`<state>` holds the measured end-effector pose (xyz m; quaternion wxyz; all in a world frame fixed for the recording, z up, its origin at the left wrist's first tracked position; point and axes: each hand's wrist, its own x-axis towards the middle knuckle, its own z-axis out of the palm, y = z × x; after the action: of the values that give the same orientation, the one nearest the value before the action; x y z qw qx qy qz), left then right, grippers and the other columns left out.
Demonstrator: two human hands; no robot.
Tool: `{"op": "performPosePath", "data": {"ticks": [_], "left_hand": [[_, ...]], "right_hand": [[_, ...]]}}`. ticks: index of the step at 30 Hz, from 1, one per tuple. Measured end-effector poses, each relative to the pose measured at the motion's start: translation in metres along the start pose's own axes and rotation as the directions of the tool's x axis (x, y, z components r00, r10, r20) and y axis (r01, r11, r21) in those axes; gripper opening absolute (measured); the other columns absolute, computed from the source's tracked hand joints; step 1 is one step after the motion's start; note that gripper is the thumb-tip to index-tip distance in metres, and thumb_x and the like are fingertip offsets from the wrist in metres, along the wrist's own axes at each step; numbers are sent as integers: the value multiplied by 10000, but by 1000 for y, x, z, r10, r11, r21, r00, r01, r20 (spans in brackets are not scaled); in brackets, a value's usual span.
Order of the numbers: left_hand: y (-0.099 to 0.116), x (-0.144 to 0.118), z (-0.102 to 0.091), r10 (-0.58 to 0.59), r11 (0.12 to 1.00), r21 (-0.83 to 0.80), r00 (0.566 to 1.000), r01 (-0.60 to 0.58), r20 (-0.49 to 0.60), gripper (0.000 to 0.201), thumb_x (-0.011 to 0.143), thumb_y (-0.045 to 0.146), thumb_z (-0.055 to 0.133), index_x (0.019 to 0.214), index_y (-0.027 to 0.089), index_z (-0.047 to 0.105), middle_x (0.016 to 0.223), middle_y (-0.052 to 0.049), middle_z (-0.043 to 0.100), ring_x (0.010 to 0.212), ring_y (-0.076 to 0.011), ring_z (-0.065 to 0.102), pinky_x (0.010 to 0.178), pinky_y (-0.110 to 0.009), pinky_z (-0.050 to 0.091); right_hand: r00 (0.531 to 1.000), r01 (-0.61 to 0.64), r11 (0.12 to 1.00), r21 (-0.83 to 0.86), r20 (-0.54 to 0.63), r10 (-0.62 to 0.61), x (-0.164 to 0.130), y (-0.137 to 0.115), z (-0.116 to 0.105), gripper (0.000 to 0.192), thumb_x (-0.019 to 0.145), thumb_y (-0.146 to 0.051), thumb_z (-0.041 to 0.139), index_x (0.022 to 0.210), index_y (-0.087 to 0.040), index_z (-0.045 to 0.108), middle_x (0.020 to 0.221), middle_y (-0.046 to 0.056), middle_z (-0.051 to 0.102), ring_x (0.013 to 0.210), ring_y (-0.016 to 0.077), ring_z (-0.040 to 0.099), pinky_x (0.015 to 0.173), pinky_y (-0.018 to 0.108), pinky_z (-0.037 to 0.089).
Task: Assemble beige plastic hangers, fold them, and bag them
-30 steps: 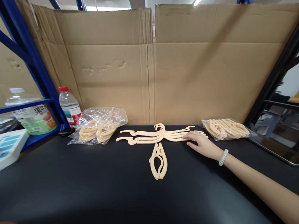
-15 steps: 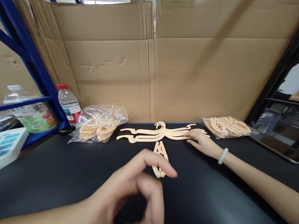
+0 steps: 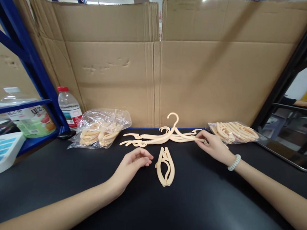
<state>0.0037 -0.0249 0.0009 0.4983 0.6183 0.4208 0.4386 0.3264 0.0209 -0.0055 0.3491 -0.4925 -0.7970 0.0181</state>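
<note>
My right hand (image 3: 213, 147) pinches the right arm of a cream plastic clothes hanger (image 3: 173, 130). This hanger is unfolded, and its hook stands up against the cardboard. Under and behind it, several more unfolded hangers (image 3: 135, 136) lie stacked on the black table, partly covered by it. A folded hanger (image 3: 172, 166) rests by itself nearer to me, its arms closed into a narrow oval. Left of that folded hanger, my left hand (image 3: 134, 163) is over the table with loosely bent fingers and nothing in them.
A clear bag of folded hangers (image 3: 100, 133) lies at left, another bag (image 3: 234, 131) at right. Bottles (image 3: 69, 108) and a white-and-blue object (image 3: 5, 151) are at far left. A cardboard wall (image 3: 107, 72) closes off the back; a dark flat panel (image 3: 284, 153) lies at right.
The right hand has raised one unfolded hanger from the stack so its hook points up. My left hand has moved away from the camera, down to beside the folded hanger.
</note>
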Motion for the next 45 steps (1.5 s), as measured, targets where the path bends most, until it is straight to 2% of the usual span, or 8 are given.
{"op": "performPosePath", "data": {"ticks": [6,11,17,26,31,37,41,45], "left_hand": [[4,2,1,-103,990,-103,994,100,-26,354,795,274,625,1133,172,595,1265,-124,574,1066,-252,604,957,-446,480],[-4,3,1,-79,970,-243,971,23,-225,405,822,244,608,1204,223,476,1426,-106,371,1080,-223,603,930,-416,539],[-10,7,-3,-9,979,-202,971,-40,-238,453,821,287,637,1219,265,422,1410,-81,377,1091,-221,588,935,-424,535],[-8,12,-2,5,965,-250,960,-77,-278,594,725,290,730,1246,278,445,1290,-66,495,877,-178,656,866,-388,536],[-8,10,-1,63,993,-85,981,-80,-185,624,729,268,711,1296,240,452,1128,-59,599,765,-133,604,746,-293,507],[-7,9,-4,108,992,70,991,-103,-77,419,763,323,673,1161,198,631,850,-9,622,721,-123,535,686,-240,433],[-7,9,-3,97,993,77,991,-90,-90,409,760,331,669,1143,190,648,746,15,581,642,-107,488,623,-227,407],[-7,10,-3,96,995,43,992,-93,-82,414,751,322,675,1137,176,645,737,16,577,660,-115,519,656,-237,441]], "right_hand": [[988,-22,988,153,-146,45,1,-3,-13,178,893,-367,510,959,-208,556,873,68,656,808,222,627,714,356,511],[997,4,994,105,-83,5,-7,-25,-10,215,906,-338,495,1059,-214,582,971,81,667,848,228,629,754,371,519],[990,133,991,29,34,-134,-15,-43,-9,292,948,-288,418,1199,-233,557,1133,98,647,993,239,614,870,394,501],[968,206,978,-20,151,-201,-13,-41,-26,258,946,-257,407,1126,-228,590,1066,69,661,962,210,624,843,358,505],[962,174,984,44,208,-179,-13,-43,-25,238,943,-284,421,1080,-224,606,999,59,665,885,201,629,776,340,508],[958,187,982,38,216,-191,-16,-42,-14,247,944,-259,425,1123,-221,590,1005,71,654,865,197,617,758,336,507],[949,295,949,-113,151,-277,-16,-35,-13,285,932,-182,418,1160,-234,581,1035,80,641,973,229,570,851,396,472],[958,286,886,-365,93,-271,-15,-31,-17,228,944,-207,417,1013,-198,634,911,83,656,850,239,565,762,399,470]]}}
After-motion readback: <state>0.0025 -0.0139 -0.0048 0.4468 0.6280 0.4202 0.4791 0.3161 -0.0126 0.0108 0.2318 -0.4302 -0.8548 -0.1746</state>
